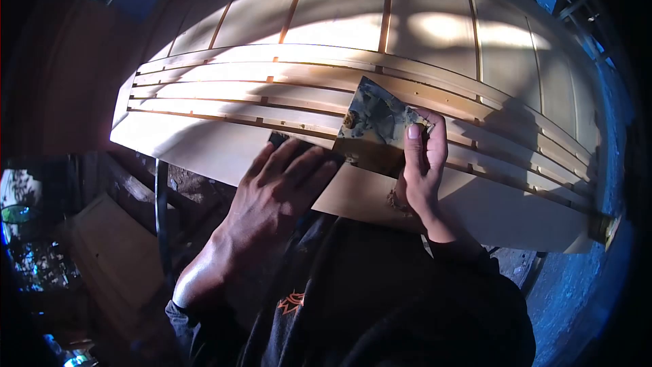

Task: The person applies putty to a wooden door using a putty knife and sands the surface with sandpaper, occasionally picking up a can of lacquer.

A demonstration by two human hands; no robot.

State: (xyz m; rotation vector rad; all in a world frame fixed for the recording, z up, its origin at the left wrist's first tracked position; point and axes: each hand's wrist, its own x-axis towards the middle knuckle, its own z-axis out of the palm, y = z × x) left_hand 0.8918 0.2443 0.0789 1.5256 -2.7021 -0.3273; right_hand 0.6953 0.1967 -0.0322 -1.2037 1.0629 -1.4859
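Note:
My right hand [424, 153] grips a square plate [375, 119] by its right edge, thumb on top. Grey and dark smears and brownish lumps cover the plate, which is tilted above the slatted part of a pale wooden panel [475, 200]. Close to the plate's lower left corner, my left hand [282, 180] is at the panel's near border, back of the hand up and fingers bent. A dark flat piece [277, 138] shows past its fingertips. The fingers seem closed on this piece; most of it is hidden, so its kind cannot be made out.
Long slats [299, 105] with narrow gaps run across the panel, and wide boards [339, 13] lie beyond them. A dark curved bar [161, 211] stands below the panel's left side. Another wooden piece [115, 251] rests lower left. Bright sun patches and shadows fall over the wood.

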